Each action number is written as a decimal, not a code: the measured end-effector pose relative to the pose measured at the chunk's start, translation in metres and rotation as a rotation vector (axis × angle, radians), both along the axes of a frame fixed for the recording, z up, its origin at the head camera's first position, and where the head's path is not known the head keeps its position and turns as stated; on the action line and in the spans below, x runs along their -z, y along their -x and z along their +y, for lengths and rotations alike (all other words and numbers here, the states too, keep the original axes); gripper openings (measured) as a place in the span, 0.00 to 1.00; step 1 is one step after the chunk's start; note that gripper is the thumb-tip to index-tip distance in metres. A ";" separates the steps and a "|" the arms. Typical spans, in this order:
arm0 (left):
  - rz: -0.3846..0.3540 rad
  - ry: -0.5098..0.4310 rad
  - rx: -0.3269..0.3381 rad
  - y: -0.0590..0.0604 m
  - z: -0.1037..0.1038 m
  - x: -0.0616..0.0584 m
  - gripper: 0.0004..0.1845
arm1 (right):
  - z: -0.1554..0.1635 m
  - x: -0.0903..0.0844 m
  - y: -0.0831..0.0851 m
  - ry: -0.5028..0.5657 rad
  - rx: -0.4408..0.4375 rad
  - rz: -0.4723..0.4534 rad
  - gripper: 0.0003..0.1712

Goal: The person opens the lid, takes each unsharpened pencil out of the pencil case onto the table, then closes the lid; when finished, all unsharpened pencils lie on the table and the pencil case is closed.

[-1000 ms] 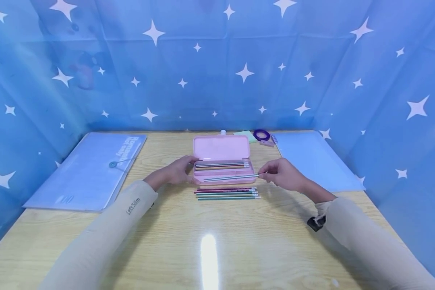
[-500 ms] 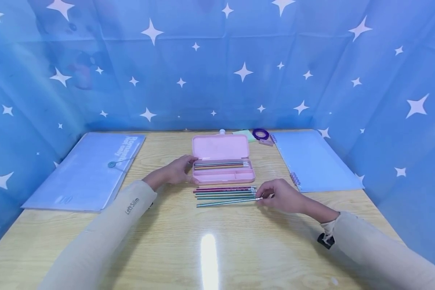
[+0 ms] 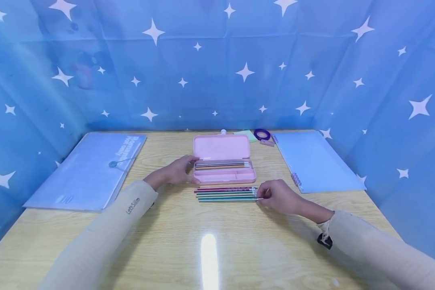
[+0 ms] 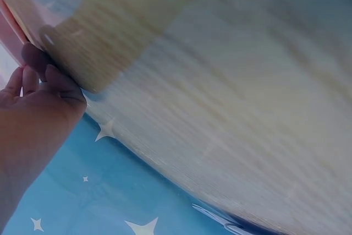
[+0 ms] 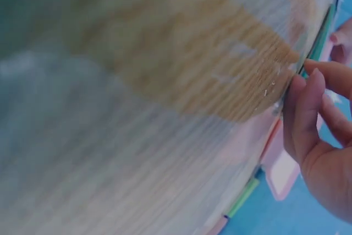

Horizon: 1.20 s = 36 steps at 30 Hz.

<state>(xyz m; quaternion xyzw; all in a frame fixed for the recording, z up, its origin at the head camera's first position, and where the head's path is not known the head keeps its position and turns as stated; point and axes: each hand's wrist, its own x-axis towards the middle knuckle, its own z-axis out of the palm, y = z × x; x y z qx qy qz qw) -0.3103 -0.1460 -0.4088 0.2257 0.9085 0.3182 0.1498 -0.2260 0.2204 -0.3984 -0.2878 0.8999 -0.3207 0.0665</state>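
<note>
An open pink pencil case (image 3: 217, 177) stands near the middle of the table, its lid tilted back. Several pencils (image 3: 222, 165) lie in its rear compartment; the front compartment holds none. My left hand (image 3: 177, 170) grips the case's left end, thumb at the front corner and fingers at the back. In front of the case, several red, green and yellowish pencils (image 3: 222, 192) form a row, with their eraser ends to the right. My right hand (image 3: 279, 196) pinches the eraser end of the nearest green pencil (image 3: 224, 200), which lies along the row. The right wrist view shows the pinching fingers (image 5: 308, 108).
A translucent document folder (image 3: 90, 171) lies at the left, and a pale blue ring-bound notebook (image 3: 319, 161) at the right. Behind the case are a purple tape roll (image 3: 262, 134), a small pink block (image 3: 267, 143) and green paper (image 3: 248, 135). A starred curtain (image 3: 217, 80) borders the table.
My right hand has carried the green pencil from over the case's front compartment towards me, then drawn it against the row, now parallel to it. The left hand stays at the case.
</note>
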 end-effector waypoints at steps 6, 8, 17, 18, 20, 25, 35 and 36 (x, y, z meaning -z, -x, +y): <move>0.003 0.007 -0.003 -0.001 0.001 -0.003 0.54 | -0.002 0.000 0.005 -0.023 0.005 0.029 0.07; -0.003 0.009 -0.008 -0.002 0.000 -0.003 0.54 | -0.001 -0.001 0.006 -0.023 -0.004 0.023 0.07; -0.013 0.009 -0.015 0.001 -0.002 -0.002 0.55 | -0.007 -0.018 0.025 -0.074 -0.047 0.017 0.03; -0.010 0.008 -0.017 0.001 -0.002 -0.001 0.56 | -0.009 -0.021 0.030 -0.077 -0.049 0.027 0.02; -0.007 0.008 -0.022 0.001 -0.002 -0.001 0.56 | -0.015 -0.026 0.042 -0.072 -0.045 0.049 0.01; -0.006 0.002 -0.017 -0.001 -0.003 -0.001 0.55 | -0.028 -0.027 0.073 -0.085 -0.018 0.078 0.05; 0.010 0.013 -0.007 -0.002 0.000 -0.001 0.54 | -0.039 -0.021 0.116 -0.203 0.067 0.009 0.07; 0.009 0.013 -0.010 -0.002 0.000 0.000 0.54 | -0.040 -0.020 0.119 -0.216 0.062 0.005 0.07</move>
